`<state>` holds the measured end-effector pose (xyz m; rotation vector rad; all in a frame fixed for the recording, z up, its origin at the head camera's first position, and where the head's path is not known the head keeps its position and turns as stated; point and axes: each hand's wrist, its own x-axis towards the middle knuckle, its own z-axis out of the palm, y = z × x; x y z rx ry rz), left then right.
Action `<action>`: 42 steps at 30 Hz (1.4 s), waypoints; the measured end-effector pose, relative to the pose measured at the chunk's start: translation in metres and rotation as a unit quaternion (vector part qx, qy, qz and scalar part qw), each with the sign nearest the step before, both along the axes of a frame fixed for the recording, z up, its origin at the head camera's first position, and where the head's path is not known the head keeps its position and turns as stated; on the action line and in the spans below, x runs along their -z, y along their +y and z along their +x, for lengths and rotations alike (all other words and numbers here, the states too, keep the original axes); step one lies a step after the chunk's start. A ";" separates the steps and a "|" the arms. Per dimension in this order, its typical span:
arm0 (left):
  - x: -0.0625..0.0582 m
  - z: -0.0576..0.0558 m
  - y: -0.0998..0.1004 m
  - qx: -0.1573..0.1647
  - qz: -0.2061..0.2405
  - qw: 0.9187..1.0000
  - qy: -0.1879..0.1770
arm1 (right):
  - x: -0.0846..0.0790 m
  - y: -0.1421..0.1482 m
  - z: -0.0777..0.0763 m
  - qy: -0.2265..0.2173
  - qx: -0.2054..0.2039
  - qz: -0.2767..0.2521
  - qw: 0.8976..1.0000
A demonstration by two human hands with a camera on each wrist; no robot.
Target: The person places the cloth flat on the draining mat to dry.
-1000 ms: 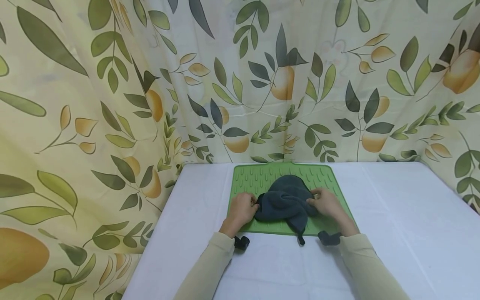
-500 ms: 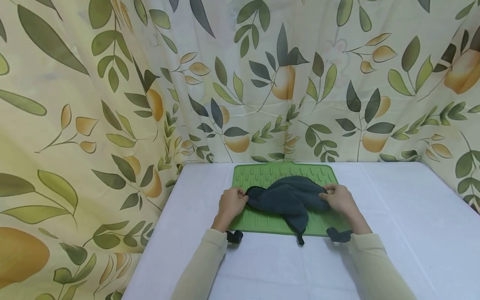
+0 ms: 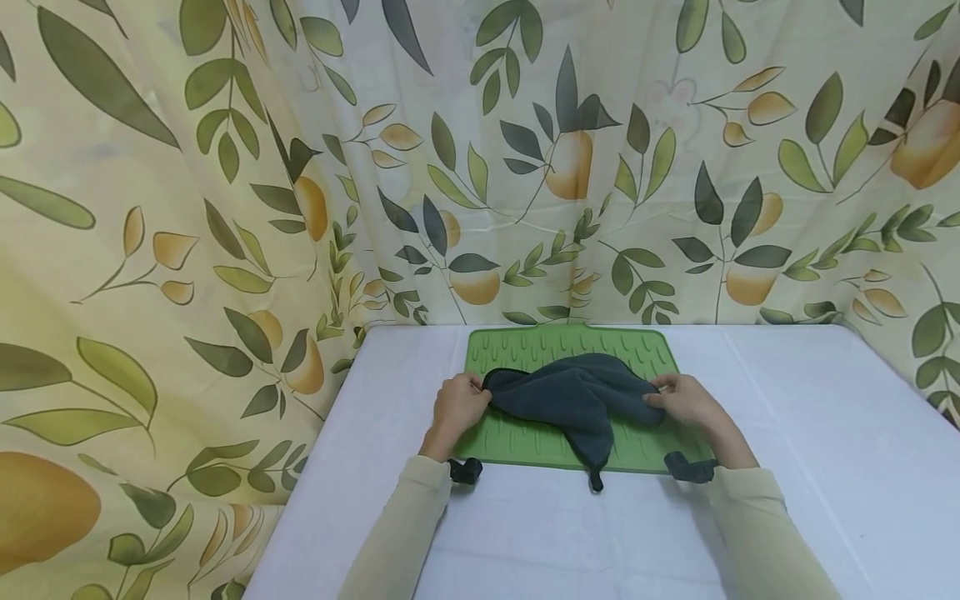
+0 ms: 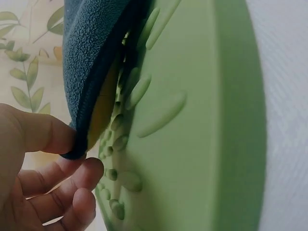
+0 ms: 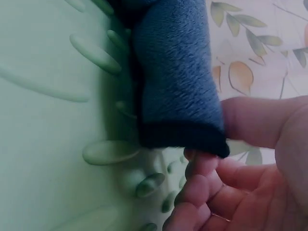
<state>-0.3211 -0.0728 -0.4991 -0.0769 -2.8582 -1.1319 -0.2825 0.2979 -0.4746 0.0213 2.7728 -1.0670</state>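
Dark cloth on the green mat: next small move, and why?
Probably draw the left hand and right hand a little farther apart: each pinches an edge of the dark cloth on opposite sides, yet its middle lies folded over the green mat, so a gentle sideways pull should help flatten it.

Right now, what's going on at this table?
A person's left hand and right hand are each pinching an edge of a dark blue cloth, one at either side, over a green mat on the white table. The cloth isn't flat: its middle is folded and bunched, and a near corner with a small loop reaches past the mat's near edge. The left wrist view shows a yellow underside at the held edge.
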 end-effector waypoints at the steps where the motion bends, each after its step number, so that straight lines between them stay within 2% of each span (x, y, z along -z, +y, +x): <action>1: 0.001 0.000 0.001 0.003 0.001 1.000 -0.002 | 0.001 0.000 0.000 -0.003 -0.001 -0.001 1.000; 6: 0.004 -0.001 0.004 0.019 0.000 1.000 -0.011 | 0.006 -0.002 -0.002 -0.021 0.018 -0.017 0.999; 9: 0.004 -0.002 0.007 0.019 -0.010 1.000 -0.005 | 0.008 -0.003 -0.006 -0.016 0.020 -0.021 0.999; 15: 0.000 -0.005 0.014 0.026 -0.020 0.999 0.007 | 0.007 0.000 -0.016 -0.026 -0.009 -0.052 0.998; 19: -0.003 -0.008 0.017 0.021 -0.031 0.999 0.010 | 0.000 0.003 -0.029 -0.041 -0.035 -0.067 0.996; 27: -0.012 -0.017 0.017 0.015 -0.070 0.997 0.007 | -0.009 0.005 -0.064 -0.043 -0.058 -0.014 0.997; 30: -0.019 -0.021 0.014 0.015 -0.077 0.997 0.013 | -0.005 0.004 -0.072 -0.047 -0.049 -0.033 0.997; 34: -0.026 -0.026 0.009 0.015 -0.080 0.996 0.019 | 0.004 0.007 -0.077 -0.044 -0.012 -0.067 0.997; 42: -0.027 -0.039 0.004 0.001 -0.066 0.998 0.017 | -0.002 0.019 -0.072 -0.063 0.029 -0.121 0.990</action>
